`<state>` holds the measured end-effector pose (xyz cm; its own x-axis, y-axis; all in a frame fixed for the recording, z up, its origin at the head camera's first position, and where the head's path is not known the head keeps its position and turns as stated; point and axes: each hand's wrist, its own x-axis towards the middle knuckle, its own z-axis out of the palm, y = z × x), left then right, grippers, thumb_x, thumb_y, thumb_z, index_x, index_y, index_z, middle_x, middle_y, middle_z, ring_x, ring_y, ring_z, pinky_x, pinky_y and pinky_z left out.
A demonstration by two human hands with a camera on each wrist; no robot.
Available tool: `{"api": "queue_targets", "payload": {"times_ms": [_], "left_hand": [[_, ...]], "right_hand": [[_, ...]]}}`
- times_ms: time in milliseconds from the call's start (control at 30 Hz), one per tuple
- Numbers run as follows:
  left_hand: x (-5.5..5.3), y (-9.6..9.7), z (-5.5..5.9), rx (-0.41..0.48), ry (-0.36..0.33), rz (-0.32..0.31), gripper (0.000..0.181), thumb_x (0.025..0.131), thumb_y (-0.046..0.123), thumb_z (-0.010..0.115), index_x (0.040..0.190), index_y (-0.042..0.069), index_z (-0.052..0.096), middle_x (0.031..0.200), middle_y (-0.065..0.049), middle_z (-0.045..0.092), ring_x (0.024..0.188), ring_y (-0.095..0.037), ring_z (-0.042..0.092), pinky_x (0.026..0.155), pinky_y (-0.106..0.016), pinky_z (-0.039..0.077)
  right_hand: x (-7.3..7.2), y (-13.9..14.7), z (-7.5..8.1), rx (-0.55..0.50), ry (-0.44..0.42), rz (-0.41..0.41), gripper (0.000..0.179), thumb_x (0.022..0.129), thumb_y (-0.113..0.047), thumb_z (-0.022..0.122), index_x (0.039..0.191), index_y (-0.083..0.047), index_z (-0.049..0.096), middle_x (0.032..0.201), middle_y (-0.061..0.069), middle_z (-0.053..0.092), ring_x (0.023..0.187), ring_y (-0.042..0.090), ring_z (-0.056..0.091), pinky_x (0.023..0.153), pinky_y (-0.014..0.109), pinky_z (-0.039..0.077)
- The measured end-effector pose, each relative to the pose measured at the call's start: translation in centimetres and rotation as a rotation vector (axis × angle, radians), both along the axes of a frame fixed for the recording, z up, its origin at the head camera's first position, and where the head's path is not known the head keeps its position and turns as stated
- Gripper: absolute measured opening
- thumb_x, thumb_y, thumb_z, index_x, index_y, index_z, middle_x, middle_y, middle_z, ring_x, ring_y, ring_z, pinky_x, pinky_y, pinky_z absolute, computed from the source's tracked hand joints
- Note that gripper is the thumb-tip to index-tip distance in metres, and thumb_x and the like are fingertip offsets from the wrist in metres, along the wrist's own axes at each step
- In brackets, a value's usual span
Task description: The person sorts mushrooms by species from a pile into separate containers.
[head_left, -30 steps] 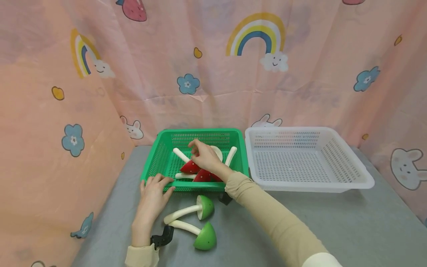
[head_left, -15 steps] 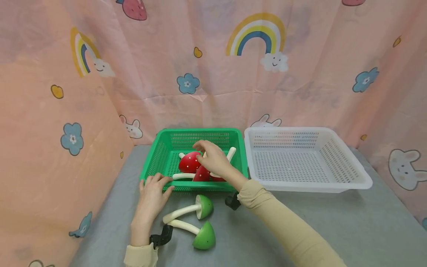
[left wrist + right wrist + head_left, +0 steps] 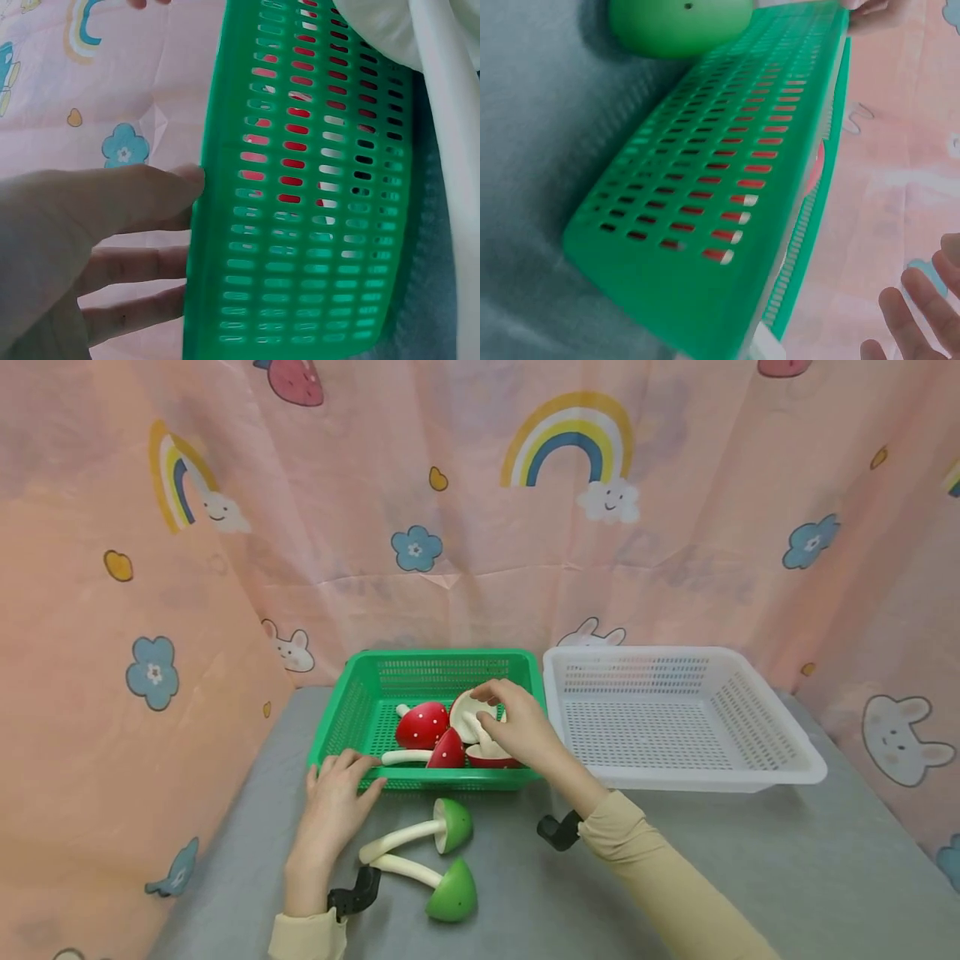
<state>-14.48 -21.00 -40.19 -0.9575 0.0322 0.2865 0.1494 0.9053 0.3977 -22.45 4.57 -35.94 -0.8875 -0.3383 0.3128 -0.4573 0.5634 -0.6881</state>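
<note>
Several toy mushrooms with white-dotted red caps lie in the green basket. One shows its red cap at the left, and another its cream underside near my right hand. My right hand is over the basket's right part, fingers loosely bent and spread; in the right wrist view its fingers hold nothing. My left hand grips the basket's front-left rim, thumb in front and fingers behind it in the left wrist view. Two green-capped toy mushrooms lie on the table before the basket.
A white basket with nothing in it stands right beside the green one on the grey table. A pink printed curtain hangs behind and at the sides. Black wrist mounts stick out from both wrists.
My right hand has moved right across the green basket. The left red mushroom has turned, its dotted cap now facing up, and a cream cap underside has come into sight. The left hand stays put.
</note>
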Motion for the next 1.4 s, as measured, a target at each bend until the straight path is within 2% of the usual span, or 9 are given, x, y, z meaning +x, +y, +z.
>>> {"api": "queue_targets", "payload": {"times_ms": [267, 467, 733, 800, 900, 1033, 1167, 1300, 1400], "left_hand": [[0.1, 1.3, 0.9, 0.05, 0.053, -0.084, 0.027, 0.085, 0.018, 0.073, 0.11, 0.007, 0.07, 0.106, -0.009, 0.064, 0.099, -0.028, 0.056, 0.088, -0.049, 0.047], [0.8, 2.6, 1.5, 0.056, 0.052, -0.136, 0.026, 0.085, 0.019, 0.073, 0.11, 0.01, 0.07, 0.103, -0.005, 0.065, 0.093, -0.023, 0.058, 0.078, -0.04, 0.049], [2.1, 4.3, 1.4, 0.024, -0.021, -0.226, 0.028, 0.085, 0.023, 0.073, 0.112, 0.015, 0.069, 0.103, 0.003, 0.064, 0.1, -0.017, 0.06, 0.084, -0.039, 0.051], [2.3, 4.4, 1.3, -0.001, -0.012, -0.237, 0.031, 0.084, 0.024, 0.074, 0.114, 0.016, 0.069, 0.102, 0.004, 0.064, 0.099, -0.015, 0.06, 0.083, -0.038, 0.051], [2.6, 4.3, 1.0, -0.043, 0.02, -0.243, 0.033, 0.084, 0.024, 0.075, 0.115, 0.019, 0.068, 0.102, 0.006, 0.064, 0.098, -0.014, 0.06, 0.083, -0.038, 0.051], [3.2, 4.1, 0.6, -0.073, 0.038, -0.264, 0.031, 0.083, 0.025, 0.076, 0.112, 0.02, 0.069, 0.102, 0.008, 0.064, 0.096, -0.013, 0.061, 0.082, -0.037, 0.052], [4.0, 4.0, 0.2, -0.083, 0.023, -0.287, 0.028, 0.082, 0.024, 0.076, 0.109, 0.021, 0.07, 0.099, 0.012, 0.062, 0.091, -0.009, 0.059, 0.079, -0.034, 0.051], [4.7, 3.7, -0.6, -0.118, 0.019, -0.308, 0.026, 0.081, 0.025, 0.076, 0.106, 0.021, 0.07, 0.097, 0.014, 0.061, 0.088, -0.005, 0.057, 0.078, -0.031, 0.051], [5.1, 3.3, -1.4, -0.15, 0.037, -0.351, 0.025, 0.081, 0.025, 0.076, 0.105, 0.021, 0.07, 0.096, 0.013, 0.062, 0.086, -0.004, 0.056, 0.077, -0.029, 0.051]], "right_hand": [[2.2, 4.0, -1.1, 0.077, 0.127, -0.096, 0.026, 0.089, -0.012, 0.064, 0.115, -0.01, 0.065, 0.114, 0.005, 0.066, 0.11, 0.024, 0.058, 0.092, 0.045, 0.049], [3.7, 6.7, -2.4, 0.036, 0.133, -0.144, 0.026, 0.09, -0.012, 0.064, 0.116, -0.009, 0.065, 0.115, 0.006, 0.066, 0.111, 0.025, 0.058, 0.094, 0.046, 0.049], [5.8, 11.2, -3.3, -0.105, 0.091, -0.215, 0.028, 0.092, -0.011, 0.062, 0.12, -0.009, 0.063, 0.122, 0.009, 0.063, 0.118, 0.027, 0.055, 0.099, 0.051, 0.045], [6.1, 12.2, -3.5, -0.151, 0.094, -0.232, 0.028, 0.093, -0.01, 0.062, 0.12, -0.009, 0.063, 0.122, 0.008, 0.063, 0.119, 0.026, 0.055, 0.1, 0.048, 0.044], [6.5, 13.4, -3.9, -0.198, 0.102, -0.259, 0.027, 0.093, -0.011, 0.061, 0.12, -0.008, 0.064, 0.121, 0.007, 0.064, 0.12, 0.019, 0.054, 0.101, 0.034, 0.043], [6.9, 14.8, -4.4, -0.219, 0.129, -0.306, 0.026, 0.094, -0.01, 0.061, 0.119, -0.008, 0.064, 0.119, 0.006, 0.065, 0.118, 0.001, 0.05, 0.095, 0.015, 0.039], [7.2, 16.4, -5.0, -0.229, 0.175, -0.343, 0.024, 0.092, -0.006, 0.062, 0.116, -0.008, 0.066, 0.116, 0.008, 0.066, 0.113, -0.012, 0.046, 0.097, 0.013, 0.035], [7.6, 18.2, -5.6, -0.23, 0.218, -0.379, 0.024, 0.09, -0.004, 0.064, 0.114, -0.006, 0.067, 0.113, 0.012, 0.066, 0.11, -0.016, 0.046, 0.096, 0.009, 0.034], [7.8, 19.8, -5.9, -0.216, 0.231, -0.449, 0.024, 0.089, -0.005, 0.066, 0.112, -0.007, 0.068, 0.112, 0.01, 0.066, 0.109, -0.018, 0.045, 0.096, 0.005, 0.031]]}}
